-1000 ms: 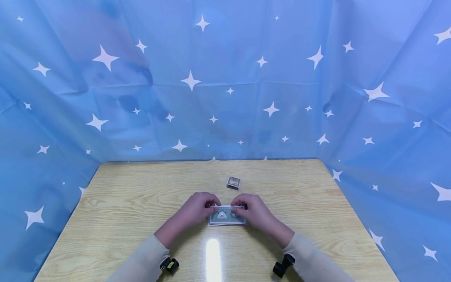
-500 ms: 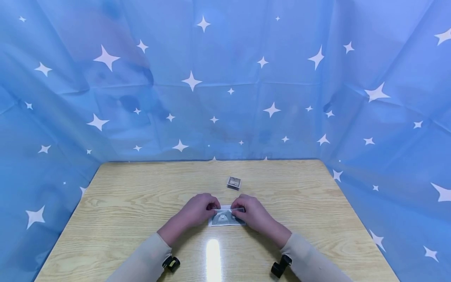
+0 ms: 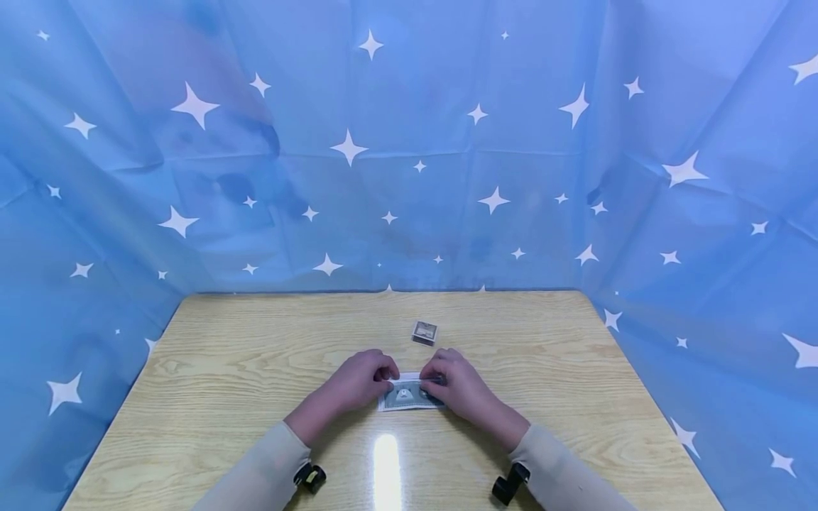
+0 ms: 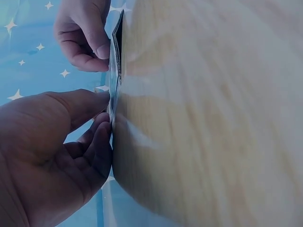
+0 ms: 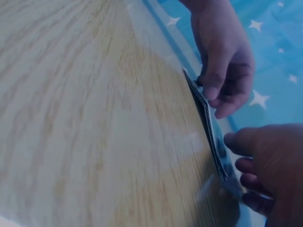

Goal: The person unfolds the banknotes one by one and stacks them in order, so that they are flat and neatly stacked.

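Observation:
A flat, grey-green folded printed sheet [image 3: 404, 398] with a white border and a white cartoon figure lies on the table before me. At its far left part, my left hand [image 3: 359, 381] holds it, thumb on top and fingers curled at the far edge. My right hand [image 3: 456, 383] pinches the far right part in the same manner, hiding some of the print. Seen edge-on in the left wrist view, the folded sheet [image 4: 115, 61] has layers and a dark edge, one end lifting slightly. In the right wrist view its layered edge [image 5: 208, 127] runs beside both hands.
A small, square, dark-topped stack or box [image 3: 424, 333] stands on the wooden table [image 3: 255, 341] just beyond the hands. Blue star-patterned cloth [image 3: 409, 177] hangs behind and at both sides. Black cameras are strapped to both wrists.
The sheet's upper layer has shifted toward me, so a white strip shows along the far edge and the near edges lie closer together. Both hands moved only slightly.

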